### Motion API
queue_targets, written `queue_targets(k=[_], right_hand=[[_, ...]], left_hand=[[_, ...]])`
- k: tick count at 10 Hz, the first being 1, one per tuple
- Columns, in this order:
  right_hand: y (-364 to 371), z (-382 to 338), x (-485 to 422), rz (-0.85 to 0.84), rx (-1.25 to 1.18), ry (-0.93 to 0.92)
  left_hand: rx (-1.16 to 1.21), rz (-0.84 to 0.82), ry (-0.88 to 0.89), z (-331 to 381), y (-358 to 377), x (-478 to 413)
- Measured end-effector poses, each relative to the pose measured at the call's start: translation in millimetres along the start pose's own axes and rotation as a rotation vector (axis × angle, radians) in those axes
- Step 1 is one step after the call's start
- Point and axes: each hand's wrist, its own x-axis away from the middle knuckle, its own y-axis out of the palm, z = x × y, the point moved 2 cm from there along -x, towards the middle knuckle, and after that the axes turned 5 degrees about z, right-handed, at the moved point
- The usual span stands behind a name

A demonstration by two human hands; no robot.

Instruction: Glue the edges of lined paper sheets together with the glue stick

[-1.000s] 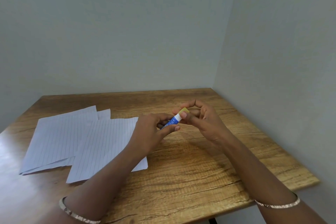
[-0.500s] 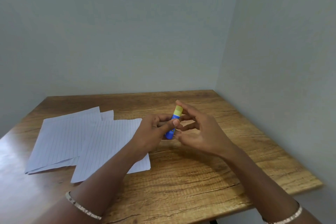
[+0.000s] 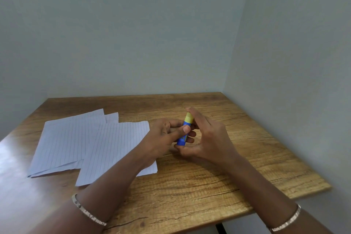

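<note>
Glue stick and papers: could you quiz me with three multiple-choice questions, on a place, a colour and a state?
1. Where are the lined sheets? A) on the table B) on the floor C) in a hand
2. The glue stick has a cap of which colour? A) red B) yellow C) green
3. That cap is: A) on the table B) on the stick C) on the sheets
Answers: 1A, sheets lie flat on the wood; 2B, yellow above the blue body; 3B, it tops the stick the left hand grips.

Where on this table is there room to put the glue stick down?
Bare wood right of the right hand up to the table edge, and along the far edge behind the lined sheets. The left is crowded with them.
</note>
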Motion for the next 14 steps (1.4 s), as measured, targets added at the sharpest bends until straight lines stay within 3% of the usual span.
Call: queue_targets(k=[2, 3, 4, 6, 7, 9, 14], right_hand=[[-3.9, 7.6, 3.7, -0.197, -0.423, 0.488], [-1.5, 11.4, 13.6, -0.164, -0.632, 0.811], [-1.0, 10.6, 19.7, -0.161, -0.668, 0.881], [-3.1, 6.4, 23.2, -0.192, -0.633, 0.855], [-6.8, 19.2, 25.3, -0.134, -0.427, 0.843], [-5.2, 29.7, 26.4, -0.141, -0.183, 0.804], [-11.1, 10.7, 21.6, -0.230, -0.054, 0.829]], left_hand=[[0.025, 0.063, -0.036, 0.8, 2.8, -1.2], [0.013, 0.093, -0.002, 0.2, 5.6, -1.0], [-0.026, 0.116, 0.028, -0.5, 8.1, 0.5], [-0.061, 0.113, 0.065, -2.6, 7.6, -2.1], [-0.173, 0.134, 0.066, -7.5, 6.3, -1.5], [-0.639, 0.352, 0.291, -3.8, 1.7, 2.5], [-0.761, 0.539, 0.331, 23.2, -8.9, 71.8]])
